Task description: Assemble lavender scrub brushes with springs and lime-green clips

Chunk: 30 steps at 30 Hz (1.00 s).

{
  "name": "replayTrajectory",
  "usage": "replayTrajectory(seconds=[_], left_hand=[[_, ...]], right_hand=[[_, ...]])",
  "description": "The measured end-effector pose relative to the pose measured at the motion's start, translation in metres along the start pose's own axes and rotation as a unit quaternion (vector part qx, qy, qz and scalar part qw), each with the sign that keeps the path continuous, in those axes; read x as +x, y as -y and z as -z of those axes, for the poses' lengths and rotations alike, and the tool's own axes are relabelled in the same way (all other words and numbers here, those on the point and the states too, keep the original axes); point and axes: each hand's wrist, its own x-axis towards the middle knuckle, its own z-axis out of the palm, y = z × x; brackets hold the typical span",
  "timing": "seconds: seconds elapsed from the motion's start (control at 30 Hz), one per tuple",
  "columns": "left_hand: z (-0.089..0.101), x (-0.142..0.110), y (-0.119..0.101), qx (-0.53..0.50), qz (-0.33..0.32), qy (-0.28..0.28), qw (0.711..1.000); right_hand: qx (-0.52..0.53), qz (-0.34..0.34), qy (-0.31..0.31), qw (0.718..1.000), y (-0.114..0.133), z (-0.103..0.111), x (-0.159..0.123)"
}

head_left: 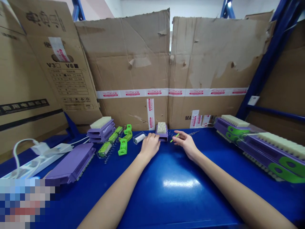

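Observation:
A small purple brush block [165, 137] with pale bristles on top stands near the back middle of the blue table. My left hand [150, 144] is closed at its left front corner, fingertips partly hidden. To the block's right, my right hand [185, 143] pinches a thin bright-green stick [174, 137], tilted with its lower end toward the block. Just left of my left hand lies a clear case with a white piece [139, 138]. Beyond it are green handle parts [123, 147], green-and-clear pieces [105, 149] and loose springs [106, 158].
Purple brush blocks are stacked at left [101, 132], behind a long purple housing [71, 162] and a white power strip [45, 159]. Long purple-and-green brushes [259, 146] lie at right. A thin pointed tool [194, 133] lies behind my right hand. Cardboard panels [128, 63] wall the back.

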Motion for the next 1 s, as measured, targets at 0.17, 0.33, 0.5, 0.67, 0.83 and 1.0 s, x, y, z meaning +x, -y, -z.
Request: replayTrajectory(seconds=[0.17, 0.33, 0.5, 0.67, 0.83, 1.0], left_hand=[[0.004, 0.003, 0.021, 0.046, 0.066, -0.022, 0.997], [0.004, 0.000, 0.032, 0.088, 0.098, -0.010, 0.991], [0.003, -0.002, 0.033, 0.123, 0.141, 0.012, 0.982], [0.002, -0.002, 0.034, 0.113, 0.140, 0.016, 0.983], [0.002, -0.001, 0.033, 0.106, 0.138, 0.012, 0.985], [0.002, 0.000, 0.024, 0.097, 0.060, -0.017, 0.993]], right_hand=[[-0.008, 0.000, -0.015, 1.000, 0.000, 0.002, 0.001], [-0.003, -0.008, -0.022, 1.000, 0.001, 0.002, 0.000], [0.018, -0.011, -0.019, 1.000, 0.001, 0.002, 0.001], [0.023, -0.018, -0.023, 0.999, 0.003, 0.003, 0.000], [0.021, -0.016, -0.030, 0.999, 0.009, 0.005, 0.000], [-0.010, -0.004, -0.029, 1.000, 0.019, 0.012, 0.004]])
